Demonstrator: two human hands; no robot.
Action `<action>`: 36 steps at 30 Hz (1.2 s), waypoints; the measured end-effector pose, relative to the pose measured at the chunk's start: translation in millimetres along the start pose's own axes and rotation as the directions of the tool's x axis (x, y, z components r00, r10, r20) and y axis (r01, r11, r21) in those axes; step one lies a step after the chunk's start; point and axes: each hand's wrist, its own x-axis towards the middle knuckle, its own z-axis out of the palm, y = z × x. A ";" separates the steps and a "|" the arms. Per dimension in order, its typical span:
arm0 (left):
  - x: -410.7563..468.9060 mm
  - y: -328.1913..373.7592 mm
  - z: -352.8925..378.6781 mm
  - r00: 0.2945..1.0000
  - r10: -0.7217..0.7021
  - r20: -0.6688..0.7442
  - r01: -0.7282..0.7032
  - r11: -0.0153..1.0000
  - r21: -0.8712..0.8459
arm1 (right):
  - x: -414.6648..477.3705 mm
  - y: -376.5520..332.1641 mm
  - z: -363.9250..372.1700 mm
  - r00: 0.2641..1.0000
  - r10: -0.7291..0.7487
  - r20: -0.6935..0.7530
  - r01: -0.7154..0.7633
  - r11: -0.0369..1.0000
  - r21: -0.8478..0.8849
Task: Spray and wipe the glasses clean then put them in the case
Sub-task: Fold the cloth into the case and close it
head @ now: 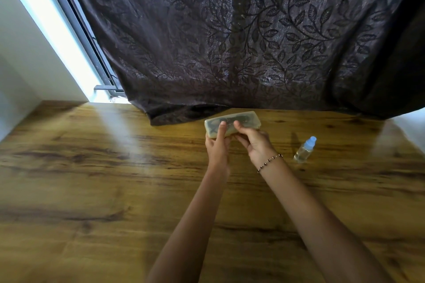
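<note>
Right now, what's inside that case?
Inside the case a dark, glasses-like shape shows through the cloudy lid. Details are blurred; the left hand and right hand cover its near edge.

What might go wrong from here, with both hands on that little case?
The left hand and right hand grip the case only along its near edge, so it might slip or spring open suddenly. The spray bottle stands close to the right wrist; a careless sweep could topple it. The curtain hem lies on the table just behind the case and might catch in it.
</note>
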 end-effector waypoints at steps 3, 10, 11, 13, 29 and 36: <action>-2.3 0.8 1.3 1.000 -0.013 -0.019 0.013 1.000 -0.002 | 1.0 0.7 -1.6 1.000 0.003 -0.011 -0.003 1.000 0.001; -4.1 -2.0 -2.1 1.000 -0.007 0.004 0.007 1.000 0.003 | 6.0 1.7 -7.2 0.999 0.040 0.021 -0.040 0.999 -0.003; -3.2 -1.8 -3.6 1.000 -0.006 0.023 0.006 1.000 -0.003 | 7.5 0.7 -7.7 0.997 0.053 0.048 -0.053 0.999 -0.009; -1.5 -2.2 -6.1 0.996 -0.011 0.093 0.013 1.000 -0.013 | 9.2 -1.1 -9.3 0.993 0.078 0.092 -0.078 0.997 -0.012; 24.8 40.8 -20.4 0.947 -0.277 0.164 0.154 0.837 0.526 | 13.1 5.3 -14.9 0.978 -0.002 0.207 0.075 0.936 -0.344; 29.3 36.6 -9.1 0.961 -0.243 0.129 0.157 0.868 0.471 | 19.6 10.6 -6.3 0.974 -0.157 0.163 0.226 0.718 -0.658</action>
